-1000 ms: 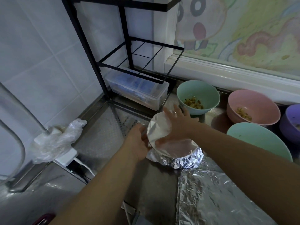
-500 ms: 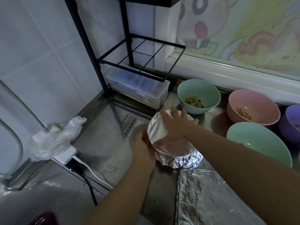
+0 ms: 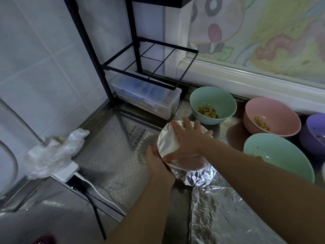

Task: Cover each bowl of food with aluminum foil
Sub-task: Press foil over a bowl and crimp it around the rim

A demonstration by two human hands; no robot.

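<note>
A foil-covered bowl [image 3: 191, 171] stands at the centre of the steel counter, its foil smooth on top and crumpled down the side. My right hand [image 3: 188, 138] lies flat on the foil top, fingers spread. My left hand [image 3: 156, 164] cups the bowl's left side and presses the foil against it. A loose sheet of aluminum foil [image 3: 223, 213] lies in front of the bowl. Uncovered bowls stand behind and to the right: a small green bowl [image 3: 212, 101] with food, a pink bowl [image 3: 274, 115] with food, a large green bowl [image 3: 281, 155] and a purple bowl [image 3: 314, 132].
A black wire rack [image 3: 149, 60] stands in the back corner over a clear plastic box [image 3: 146, 95]. At left, a white power strip [image 3: 65, 171] wrapped in a plastic bag [image 3: 52, 154] sits by the tiled wall, with cables trailing forward.
My left hand slid from the bowl's far-left rim toward me along its left side. My right hand stayed flat on the foil top. The view shifted slightly.
</note>
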